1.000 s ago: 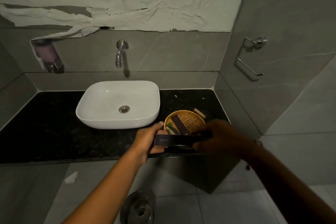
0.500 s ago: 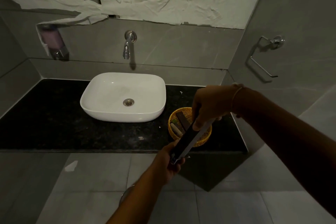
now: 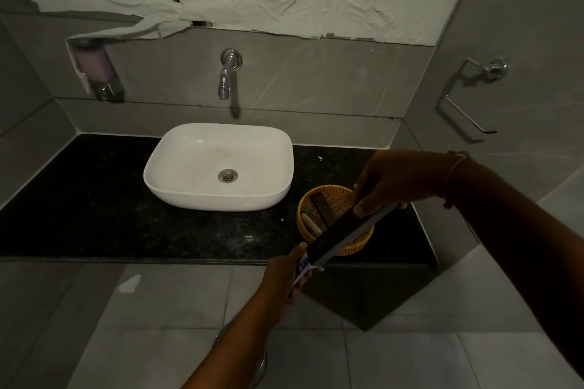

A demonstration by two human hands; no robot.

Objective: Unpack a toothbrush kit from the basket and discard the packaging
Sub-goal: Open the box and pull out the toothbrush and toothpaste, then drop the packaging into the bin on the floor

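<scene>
A long dark toothbrush kit box (image 3: 343, 235) slants in the air above the front of the wicker basket (image 3: 355, 245). My right hand (image 3: 388, 181) grips its upper end. My left hand (image 3: 289, 275) is at its lower end, closed on a white and blue item (image 3: 302, 265) that sticks out of the box there. The round yellow basket stands on the black counter (image 3: 94, 205), right of the sink, and holds another dark packet (image 3: 324, 208) and a pale tube (image 3: 311, 224).
A white basin (image 3: 218, 164) sits on the counter under a chrome wall tap (image 3: 228, 74). A soap dispenser (image 3: 94, 66) hangs at left, a metal holder (image 3: 467, 95) on the right wall. A round metal bin (image 3: 257, 363) shows on the floor below my left arm.
The box went from level in both hands to slanted, with my right hand lifted to its upper end. A white and blue item now shows at its lower end in my left hand.
</scene>
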